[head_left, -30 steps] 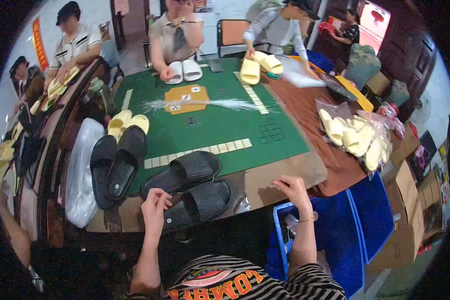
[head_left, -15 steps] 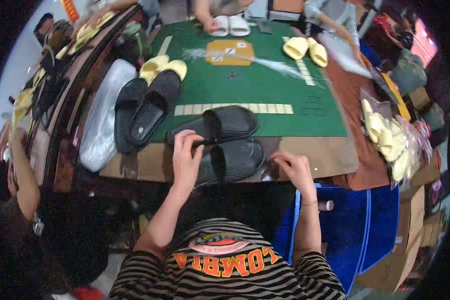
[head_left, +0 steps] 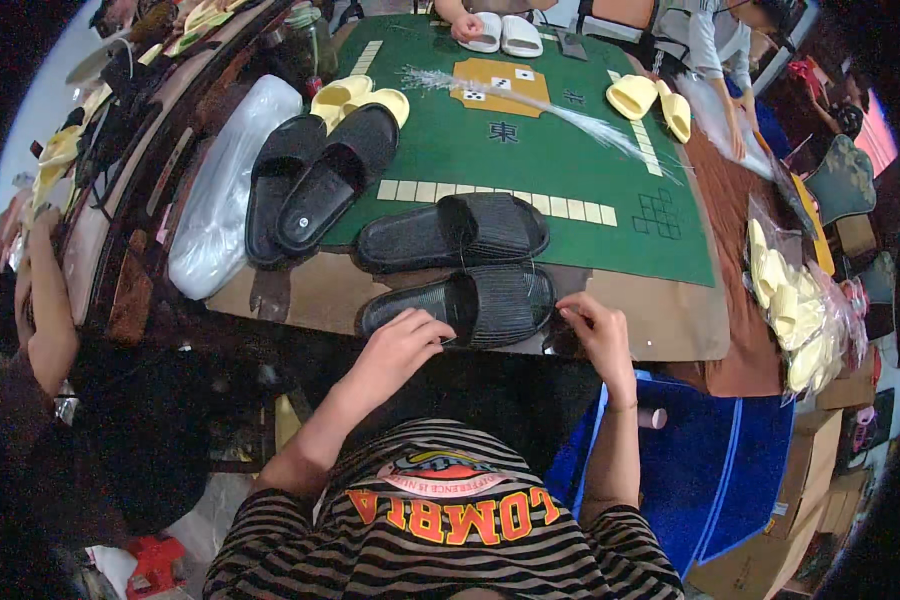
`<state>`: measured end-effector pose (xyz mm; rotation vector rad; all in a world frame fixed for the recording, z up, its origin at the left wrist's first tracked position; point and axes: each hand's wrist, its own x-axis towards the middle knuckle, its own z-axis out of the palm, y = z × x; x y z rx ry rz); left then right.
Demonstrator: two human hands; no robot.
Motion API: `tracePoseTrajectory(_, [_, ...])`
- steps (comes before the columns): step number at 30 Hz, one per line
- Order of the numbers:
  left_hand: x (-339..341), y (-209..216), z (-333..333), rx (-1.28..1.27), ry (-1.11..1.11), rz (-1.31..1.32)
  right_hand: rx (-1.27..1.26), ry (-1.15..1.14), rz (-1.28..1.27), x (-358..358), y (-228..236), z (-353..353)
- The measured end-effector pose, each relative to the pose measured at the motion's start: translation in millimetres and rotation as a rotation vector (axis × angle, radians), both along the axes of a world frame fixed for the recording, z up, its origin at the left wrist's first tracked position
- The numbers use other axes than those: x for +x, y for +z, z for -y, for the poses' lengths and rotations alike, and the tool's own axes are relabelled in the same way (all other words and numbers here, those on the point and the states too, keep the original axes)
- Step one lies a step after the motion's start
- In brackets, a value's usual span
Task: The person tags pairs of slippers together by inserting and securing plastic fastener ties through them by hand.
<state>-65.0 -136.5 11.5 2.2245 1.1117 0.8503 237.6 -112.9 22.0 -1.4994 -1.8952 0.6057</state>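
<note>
Two black slide slippers lie side by side in front of me, toes to the right: the farther slipper (head_left: pixel 500 225) on the green mat's near edge, the nearer slipper (head_left: pixel 515 305) on the brown table border. A thin pale strand seems to show between their straps. My left hand (head_left: pixel 402 352) is at the nearer slipper's front side, its fingers curled together at the sole's edge; whatever is in them is too small to name. Beside that slipper's toe, my right hand (head_left: pixel 600 335) has thumb and fingers pinched, and I cannot make out what they hold.
Another black slipper pair (head_left: pixel 335 180) overlaps yellow slippers (head_left: pixel 355 98) at left, next to a clear plastic bag (head_left: pixel 235 180). Thin white strands (head_left: pixel 570 122) cross the mat (head_left: pixel 570 240). Bagged yellow slippers (head_left: pixel 795 310) lie at right. Another person's hand (head_left: pixel 465 27) touches white slippers (head_left: pixel 520 38).
My left hand has moved from the slippers' heel end down to the nearer slipper's front side. My right hand stays by the toe. The whole view has shifted a little.
</note>
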Motion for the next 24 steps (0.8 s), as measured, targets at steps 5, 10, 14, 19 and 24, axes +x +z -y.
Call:
tracePoseTrajectory(5, [-10, 16, -2, -0.202, 0.011, 0.13, 0.016, -0.008, 0.027, 0, 2, -1])
tracePoseTrajectory(10, [-24, 17, -4, -0.103, -0.131, -0.125, 0.049, 0.025, 0.01, 4, -3, -3])
tracePoseTrajectory(14, [-27, 0, -2, 0.037, -0.116, -0.196, 0.066, 0.018, 0.014, 3, -7, -5])
tracePoseTrajectory(19, [-29, -5, -3, -0.019, -0.015, 0.024, 0.077, 0.034, -0.02, 2, -7, -6])
tracePoseTrajectory(24, [-33, -1, -3, -0.107, 0.075, 0.059, 0.031, -0.004, 0.006, 4, -3, -1])
